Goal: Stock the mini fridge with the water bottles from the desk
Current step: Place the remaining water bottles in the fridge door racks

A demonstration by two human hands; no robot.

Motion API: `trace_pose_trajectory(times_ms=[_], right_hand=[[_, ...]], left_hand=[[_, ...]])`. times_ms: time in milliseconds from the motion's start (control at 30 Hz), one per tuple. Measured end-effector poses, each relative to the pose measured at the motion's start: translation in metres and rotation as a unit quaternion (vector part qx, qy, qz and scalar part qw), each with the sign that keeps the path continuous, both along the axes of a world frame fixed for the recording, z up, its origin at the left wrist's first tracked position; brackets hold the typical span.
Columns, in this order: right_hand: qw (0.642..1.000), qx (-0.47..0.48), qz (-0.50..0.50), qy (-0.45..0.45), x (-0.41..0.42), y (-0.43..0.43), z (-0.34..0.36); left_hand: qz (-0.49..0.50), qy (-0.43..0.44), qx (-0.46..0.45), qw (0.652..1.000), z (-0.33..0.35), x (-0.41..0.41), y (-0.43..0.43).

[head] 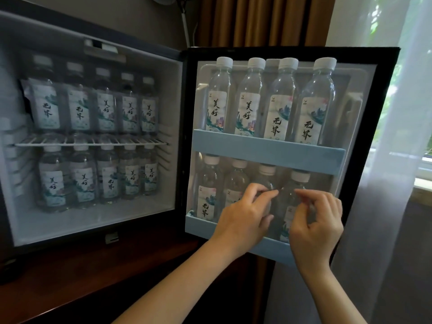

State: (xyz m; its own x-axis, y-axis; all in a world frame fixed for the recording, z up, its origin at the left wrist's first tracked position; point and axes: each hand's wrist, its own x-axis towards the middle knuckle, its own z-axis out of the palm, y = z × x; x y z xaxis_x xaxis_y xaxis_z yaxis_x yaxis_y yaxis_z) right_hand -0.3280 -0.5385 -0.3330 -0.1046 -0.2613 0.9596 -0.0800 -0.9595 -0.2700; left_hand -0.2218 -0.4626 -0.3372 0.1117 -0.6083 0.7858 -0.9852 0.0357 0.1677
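Upright in lower door shelf (pixel 201 224), just ahead: left hand (pixel 243 218) grips third bottle (pixel 265 180), right hand (pixel 315 225) pinches fourth bottle (pixel 289 198).

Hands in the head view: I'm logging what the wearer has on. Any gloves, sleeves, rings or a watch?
No. The left hand and right hand are bare: no gloves, no rings that show. The left forearm and right forearm are uncovered to the frame's edge, with no sleeve, watch or bracelet.
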Motion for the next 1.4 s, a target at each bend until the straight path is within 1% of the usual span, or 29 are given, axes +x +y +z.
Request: trace_pose_trajectory(times_ms=[100, 200, 300, 433, 533, 667, 800, 1067, 1167, 1267, 1333, 1400], right_hand=[[0.998, -0.034, 0.041, 0.022, 0.013, 0.011, -0.001], [0.993, -0.036, 0.093, 0.06, 0.033, 0.026, 0.0], [0.981, -0.038, 0.158, 0.109, 0.06, 0.046, 0.001], [0.947, -0.045, 0.249, 0.197, 0.107, 0.081, 0.0], [0.909, -0.058, 0.313, 0.269, 0.147, 0.117, -0.004], [0.845, -0.062, 0.395, 0.355, 0.201, 0.176, -0.011], [0.784, -0.076, 0.456, 0.414, 0.253, 0.243, -0.025], [0.673, -0.107, 0.521, 0.514, 0.338, 0.389, -0.044], [0.635, -0.104, 0.537, 0.546, 0.368, 0.438, -0.047], [0.612, -0.081, 0.549, 0.564, 0.4, 0.48, -0.051], [0.601, -0.053, 0.562, 0.565, 0.421, 0.505, -0.055], [0.591, -0.022, 0.574, 0.566, 0.442, 0.53, -0.06]], left_hand=[[0.02, 0.023, 0.01, 0.999, -0.003, 0.014, 0.01], [0.027, 0.038, 0.006, 0.999, -0.007, 0.031, 0.029], [0.069, 0.049, -0.01, 0.996, -0.014, 0.052, 0.059], [0.163, 0.089, -0.011, 0.983, -0.025, 0.089, 0.118], [0.238, 0.129, -0.012, 0.963, -0.034, 0.119, 0.177], [0.361, 0.186, -0.035, 0.913, -0.05, 0.149, 0.262], [0.454, 0.215, -0.041, 0.863, -0.066, 0.164, 0.351], [0.616, 0.272, -0.069, 0.736, -0.08, 0.187, 0.517], [0.653, 0.283, -0.065, 0.699, -0.085, 0.2, 0.563], [0.674, 0.314, -0.077, 0.664, -0.087, 0.22, 0.597], [0.66, 0.37, -0.123, 0.642, -0.09, 0.239, 0.615], [0.625, 0.439, -0.195, 0.616, -0.093, 0.259, 0.633]])
